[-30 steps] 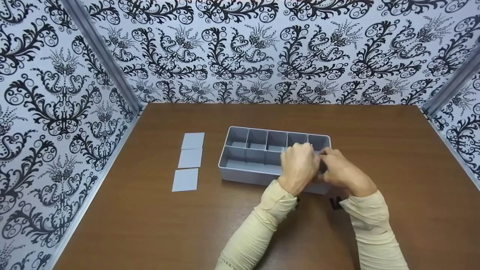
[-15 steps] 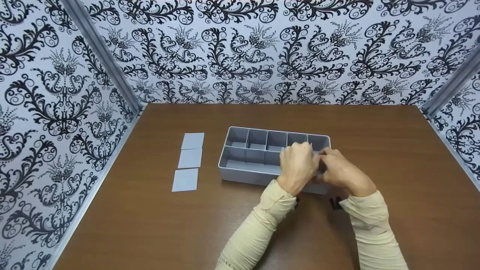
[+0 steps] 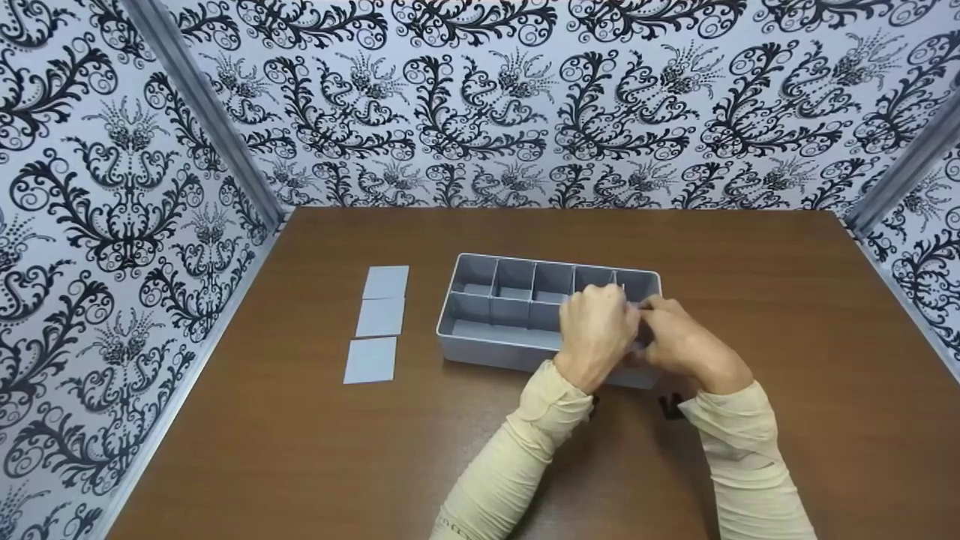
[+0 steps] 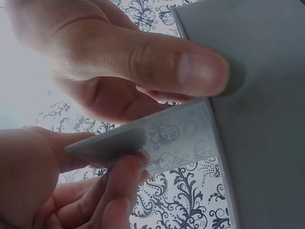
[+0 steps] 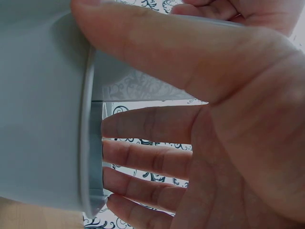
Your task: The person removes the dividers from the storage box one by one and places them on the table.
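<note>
A grey compartment box point(image 3: 487, 352) stands on the table, its right end partly hidden under both hands. My left hand point(image 3: 598, 330) is bent over the front right part. In the left wrist view, my left fingers point(image 4: 123, 180) pinch a thin grey divider panel point(image 4: 183, 129) with a glossy, reflecting face, its far edge right at the box rim. My right hand point(image 3: 690, 349) grips the right front of the box. The right wrist view shows its thumb point(image 5: 138, 38) across the outer wall and its straight fingers point(image 5: 147, 123) reaching behind the rim.
Three flat grey panels point(image 3: 379, 316) lie in a column left of the box. Thin walls part the box's back row point(image 3: 514, 277) into several compartments. A small dark piece point(image 3: 670, 407) shows by the right sleeve. Patterned walls point(image 3: 480, 105) enclose the brown table point(image 3: 300, 450).
Both hands stay at the box's right end, with only slight shifts of the left hand and the fingers. The box and the three panels have not moved.
</note>
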The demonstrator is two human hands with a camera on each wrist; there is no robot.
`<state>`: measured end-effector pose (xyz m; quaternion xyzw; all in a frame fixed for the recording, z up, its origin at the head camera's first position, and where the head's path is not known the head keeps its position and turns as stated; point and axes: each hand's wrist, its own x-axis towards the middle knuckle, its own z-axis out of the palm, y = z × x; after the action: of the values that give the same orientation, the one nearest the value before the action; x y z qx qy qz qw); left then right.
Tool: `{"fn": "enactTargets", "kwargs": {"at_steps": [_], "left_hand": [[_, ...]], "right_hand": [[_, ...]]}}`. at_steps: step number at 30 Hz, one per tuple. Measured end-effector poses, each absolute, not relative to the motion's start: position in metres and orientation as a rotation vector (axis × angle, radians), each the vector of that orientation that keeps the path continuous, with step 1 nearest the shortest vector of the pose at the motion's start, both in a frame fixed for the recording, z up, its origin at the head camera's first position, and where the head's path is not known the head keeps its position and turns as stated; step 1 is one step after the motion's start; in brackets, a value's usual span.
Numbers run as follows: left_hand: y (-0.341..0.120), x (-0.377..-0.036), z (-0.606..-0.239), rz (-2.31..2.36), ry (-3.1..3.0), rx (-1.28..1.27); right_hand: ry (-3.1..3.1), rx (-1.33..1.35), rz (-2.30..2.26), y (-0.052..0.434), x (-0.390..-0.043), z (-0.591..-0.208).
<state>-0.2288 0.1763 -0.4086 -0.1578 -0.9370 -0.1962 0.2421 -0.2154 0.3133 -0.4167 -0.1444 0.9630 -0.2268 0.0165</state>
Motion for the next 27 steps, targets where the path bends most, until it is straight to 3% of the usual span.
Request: {"fn": "enactTargets", "kwargs": {"at_steps": [27], "left_hand": [[0.167,-0.227,-0.397,-0.622,-2.513,-0.402]], "right_hand": [[2.955,-0.41,-0.758,0.313,-0.214,-0.415]]}}
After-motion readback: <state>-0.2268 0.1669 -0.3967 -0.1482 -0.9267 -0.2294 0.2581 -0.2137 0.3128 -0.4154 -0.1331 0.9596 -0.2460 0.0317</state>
